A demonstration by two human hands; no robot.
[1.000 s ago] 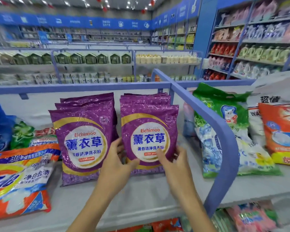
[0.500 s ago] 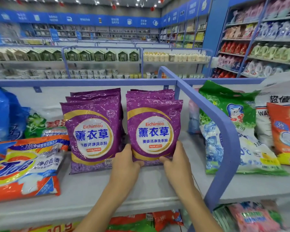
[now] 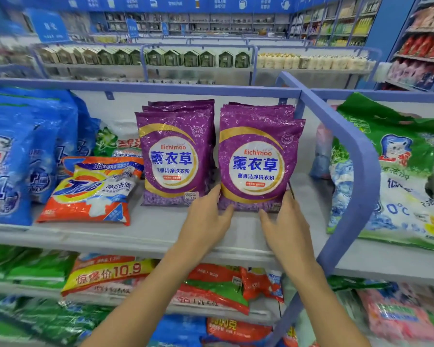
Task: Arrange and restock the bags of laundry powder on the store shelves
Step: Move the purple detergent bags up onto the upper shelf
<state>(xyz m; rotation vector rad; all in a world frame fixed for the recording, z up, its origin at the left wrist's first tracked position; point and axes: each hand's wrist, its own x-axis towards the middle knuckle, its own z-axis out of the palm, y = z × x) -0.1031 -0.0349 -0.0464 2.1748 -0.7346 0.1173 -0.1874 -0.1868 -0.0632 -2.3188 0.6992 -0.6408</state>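
Both arms reach forward; the left hand touches the front purple bag at seven o'clock, the right hand at five, fingers straight, gripping nothing.

The purple bags were thin plastic film, glossy and finely crinkled (light broke into speckles across them). The orange bag and blue bags had the same shiny, wrinkled plastic. The shelf looked smooth, matt grey; its divider wore smooth blue paint with a dull sheen.
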